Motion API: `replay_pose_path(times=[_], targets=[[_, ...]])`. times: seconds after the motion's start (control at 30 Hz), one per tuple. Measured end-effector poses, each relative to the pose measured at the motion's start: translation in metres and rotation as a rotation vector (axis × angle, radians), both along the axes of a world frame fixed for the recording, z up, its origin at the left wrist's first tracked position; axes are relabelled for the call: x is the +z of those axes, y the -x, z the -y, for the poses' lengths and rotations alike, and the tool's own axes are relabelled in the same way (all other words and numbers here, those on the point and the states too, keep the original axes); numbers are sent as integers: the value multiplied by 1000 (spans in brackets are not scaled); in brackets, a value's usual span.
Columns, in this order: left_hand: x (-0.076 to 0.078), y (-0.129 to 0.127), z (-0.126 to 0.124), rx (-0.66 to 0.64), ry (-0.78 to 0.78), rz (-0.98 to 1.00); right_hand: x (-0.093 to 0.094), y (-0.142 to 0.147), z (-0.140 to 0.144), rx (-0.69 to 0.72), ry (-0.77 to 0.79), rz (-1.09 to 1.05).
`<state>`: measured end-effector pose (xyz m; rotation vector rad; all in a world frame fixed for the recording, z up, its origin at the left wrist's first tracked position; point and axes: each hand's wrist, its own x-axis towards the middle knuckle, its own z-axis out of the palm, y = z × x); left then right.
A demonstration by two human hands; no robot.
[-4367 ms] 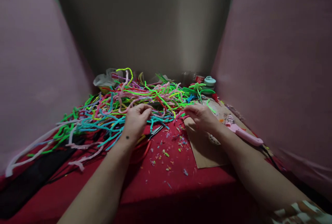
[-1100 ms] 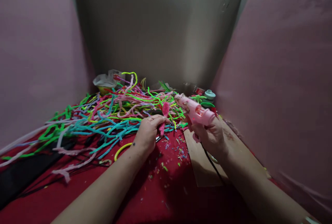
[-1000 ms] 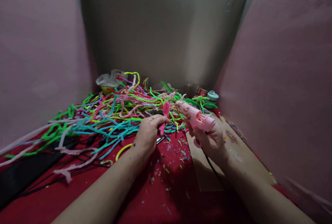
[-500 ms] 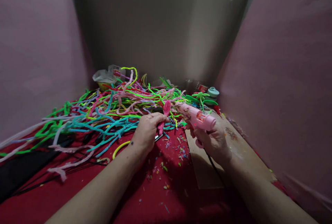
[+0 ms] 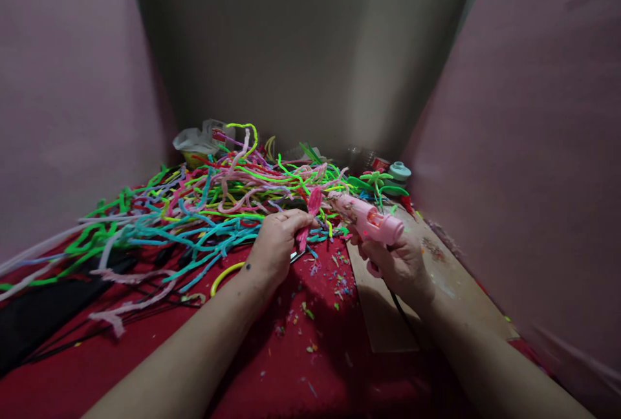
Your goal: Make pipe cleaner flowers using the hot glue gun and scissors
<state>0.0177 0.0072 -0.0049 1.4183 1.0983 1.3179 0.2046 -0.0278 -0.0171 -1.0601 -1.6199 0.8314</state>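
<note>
Between my two hands, just above the red tabletop [image 5: 310, 367], I am bringing glue and petal together. My left hand [image 5: 274, 247] is pinching a small pink pipe-cleaner petal [image 5: 310, 212] by its lower stem, fingers closed narrowly around it so the fuzzy loop stands upright. My right hand [image 5: 395, 264] is wrapped firmly around the grip of the pink glue gun [image 5: 371, 222], its nozzle pointing left and sitting just beside the petal. To do this well, I judge I should be keeping the petal steady, squeezing only a small bead, and holding my fingertips clear of the hot tip.

Beyond my left hand, a loose tangle of pipe cleaners [image 5: 204, 205] is sprawling, soft and bristly, in neon green, teal, pink and yellow. Under my right hand, a flat piece of brown cardboard [image 5: 388, 315] is lying, matte and stained. Near both hands, tiny coloured trimmings [image 5: 334, 277] are littering the cloth. Past the gun, a green pipe-cleaner flower [image 5: 376, 181] is resting beside a small pale round pot [image 5: 399, 172]
</note>
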Motion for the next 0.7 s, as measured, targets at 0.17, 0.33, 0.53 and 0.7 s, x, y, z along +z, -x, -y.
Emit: replay_pose_path(times=[0.17, 0.33, 0.53, 0.7], targets=[[1, 0, 0, 5, 2, -1, -6, -2, -2, 37, -19, -23], [-1, 0, -1, 11, 17, 9, -7, -3, -2, 34, -53, -21], [-3, 0, -2, 8, 5, -5, -10, -6, -2, 4, -34, -22], [-3, 0, -1, 6, 28, 7, -15, -8, -3, -19, -30, -30]])
